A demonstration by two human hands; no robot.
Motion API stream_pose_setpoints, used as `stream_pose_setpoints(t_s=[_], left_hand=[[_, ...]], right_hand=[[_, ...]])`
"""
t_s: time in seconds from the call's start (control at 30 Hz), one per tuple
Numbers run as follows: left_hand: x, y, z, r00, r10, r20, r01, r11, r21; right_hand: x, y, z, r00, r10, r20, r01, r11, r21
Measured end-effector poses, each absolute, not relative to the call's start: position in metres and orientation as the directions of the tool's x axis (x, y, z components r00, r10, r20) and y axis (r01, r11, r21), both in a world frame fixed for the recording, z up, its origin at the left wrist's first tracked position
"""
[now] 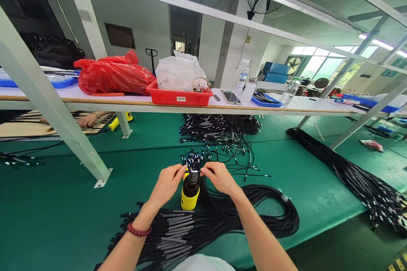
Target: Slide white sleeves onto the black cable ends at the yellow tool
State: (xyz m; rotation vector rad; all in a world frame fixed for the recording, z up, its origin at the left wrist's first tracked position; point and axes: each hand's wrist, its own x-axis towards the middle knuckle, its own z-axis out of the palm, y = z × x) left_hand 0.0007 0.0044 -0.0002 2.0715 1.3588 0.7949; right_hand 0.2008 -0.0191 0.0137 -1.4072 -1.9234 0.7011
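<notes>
My left hand (168, 183) pinches one side of a thin black cable, and my right hand (220, 178) pinches the other side. Between my fingertips the cable's short white section (193, 171) is stretched level. Just below it, a yellow and black heat gun (190, 197) stands upright with its coiled nozzle pointing up; whether cable and nozzle touch, I cannot tell. Behind my hands lie many cable ends with blue tips (192, 157). In front of me, a bundle of black cables with grey sleeves (178, 230) spreads over the green table.
A large pile of black cables (216, 129) lies under the shelf (136, 103). Another long bundle (337, 161) runs along the right. The shelf carries a red tray (179, 99), a red bag (112, 74), a phone (231, 97) and bottles. A co-worker's hand (90, 119) shows at left.
</notes>
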Motion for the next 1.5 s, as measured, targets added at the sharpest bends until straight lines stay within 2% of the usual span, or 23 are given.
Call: stream_pose_setpoints(t_s=[0.5,0.77,1.13,1.5], left_hand=[[0.002,0.005,-0.002,0.288,0.923,0.253,0.558,-0.377,0.739],[0.000,0.005,0.000,0.273,0.934,0.229,0.587,-0.350,0.730],[-0.001,0.007,-0.003,0.294,0.910,0.291,0.504,-0.407,0.762],[0.000,0.003,-0.002,0.257,0.931,0.258,0.566,-0.362,0.740]], right_hand=[[0.198,-0.009,-0.006,-0.082,0.975,0.206,0.626,0.211,-0.750],[0.198,-0.016,0.004,-0.186,0.965,0.186,0.639,0.262,-0.724],[0.193,-0.011,-0.005,-0.069,0.965,0.254,0.613,0.242,-0.752],[0.196,-0.021,0.004,-0.171,0.958,0.230,0.621,0.286,-0.730]])
